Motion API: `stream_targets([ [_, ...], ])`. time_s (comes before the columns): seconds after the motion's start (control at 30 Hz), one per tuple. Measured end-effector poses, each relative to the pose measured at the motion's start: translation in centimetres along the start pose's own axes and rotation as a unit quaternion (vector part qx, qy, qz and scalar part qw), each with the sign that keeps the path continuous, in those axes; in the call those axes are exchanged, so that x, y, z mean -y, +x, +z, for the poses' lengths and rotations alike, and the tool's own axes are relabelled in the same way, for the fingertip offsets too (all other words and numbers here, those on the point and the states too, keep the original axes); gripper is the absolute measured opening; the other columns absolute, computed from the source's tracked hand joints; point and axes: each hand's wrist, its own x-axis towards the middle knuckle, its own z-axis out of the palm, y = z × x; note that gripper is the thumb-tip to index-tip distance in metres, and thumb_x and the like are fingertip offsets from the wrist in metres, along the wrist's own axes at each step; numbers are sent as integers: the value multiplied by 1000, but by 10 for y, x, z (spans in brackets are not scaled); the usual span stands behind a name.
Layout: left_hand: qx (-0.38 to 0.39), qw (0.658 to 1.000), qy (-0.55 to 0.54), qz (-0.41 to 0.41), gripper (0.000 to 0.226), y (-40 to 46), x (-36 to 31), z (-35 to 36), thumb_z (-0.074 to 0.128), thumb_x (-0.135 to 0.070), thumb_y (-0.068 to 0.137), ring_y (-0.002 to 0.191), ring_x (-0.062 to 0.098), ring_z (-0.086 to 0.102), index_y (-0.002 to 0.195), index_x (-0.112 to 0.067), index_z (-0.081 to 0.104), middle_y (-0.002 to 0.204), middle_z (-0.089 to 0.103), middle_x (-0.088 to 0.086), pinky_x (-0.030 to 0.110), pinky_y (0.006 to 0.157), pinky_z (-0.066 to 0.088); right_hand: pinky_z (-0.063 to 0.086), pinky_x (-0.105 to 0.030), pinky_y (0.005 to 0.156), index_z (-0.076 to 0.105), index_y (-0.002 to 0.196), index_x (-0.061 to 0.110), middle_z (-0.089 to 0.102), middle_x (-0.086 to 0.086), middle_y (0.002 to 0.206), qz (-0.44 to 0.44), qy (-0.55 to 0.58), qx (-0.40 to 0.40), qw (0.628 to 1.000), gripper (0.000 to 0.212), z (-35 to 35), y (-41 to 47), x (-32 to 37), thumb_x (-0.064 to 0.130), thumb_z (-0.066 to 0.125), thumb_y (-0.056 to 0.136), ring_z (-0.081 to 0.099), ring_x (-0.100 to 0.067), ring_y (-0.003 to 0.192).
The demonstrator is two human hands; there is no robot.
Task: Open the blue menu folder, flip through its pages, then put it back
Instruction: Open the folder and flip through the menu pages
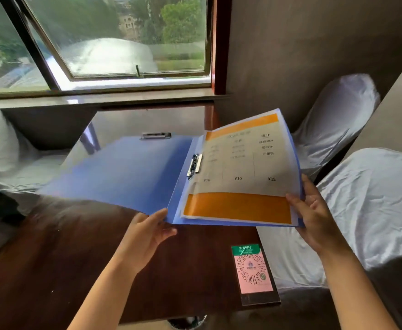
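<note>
Blue menu folder (pixel 123 167) is held open in the air above the dark wooden table (pixel 52 270), not resting on it. Its spine runs away from you, from near your left hand up toward the window (pixel 114 36). The cover lies spread to the left; the stack of menu pages (pixel 238 177) lies to the right, tilted up on its far right side.

Your left hand (pixel 145 236) sits at the near bottom edge, right by the spine, thumb on top and the other fingers under the cover, so pinched on the folder. Your right hand (pixel 314 215) holds the lower right corner, thumb pressed on the top page's edge, fingers hidden behind the back cover; clamped there too.

Pages are pinned by the metal clip (pixel 194 165) at the spine side. Their free edges face right, touching your right thumb. So the right hand is the nearer one for turning: my judgement is that the page has to lift at that corner and swing leftward over the spine. Left hand looks placed to steady.

A QR code card (pixel 252 270) lies on the table below the folder, near your right forearm.
</note>
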Motion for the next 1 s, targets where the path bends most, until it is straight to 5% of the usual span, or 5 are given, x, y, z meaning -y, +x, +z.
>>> stream_targets([
  [0.23,99,990,-92,48,20,-9,8,-14,52,-3,79,93,30,69,74,7,69,88,72,20,33,76,56,58,-29,75,49,126,32,67,0,114,-5,-8,-30,1000,46,11,4,-18,17,53,82,65,-16,103],
  [0.53,55,988,-15,140,42,-19,-2,-8,52,-12,79,89,26,70,121,-17,51,100,73,4,42,68,59,59,-32,73,49,122,41,69,12,108,-53,-38,-68,996,43,15,1,-20,24,54,83,65,-15,103],
  [0.77,-28,990,101,91,25,-5,17,-12,50,-2,90,74,28,72,112,-14,52,83,77,7,24,52,56,58,-26,71,52,110,44,70,3,105,-31,-141,-42,989,43,6,6,-23,6,49,91,67,-9,95],
  [0.9,-42,994,31,93,23,-4,21,-16,55,6,82,64,28,72,74,-15,52,60,66,6,30,58,58,56,-31,83,51,121,33,64,-6,116,-21,-147,-50,988,42,0,8,-26,2,48,92,66,-13,100],
  [1.0,-47,998,-26,46,17,0,24,-20,62,-1,75,67,27,71,87,-2,50,72,57,19,33,62,58,57,-32,81,45,132,21,69,-5,111,1,-83,-60,995,44,-3,6,-29,5,48,92,67,-18,99],
])
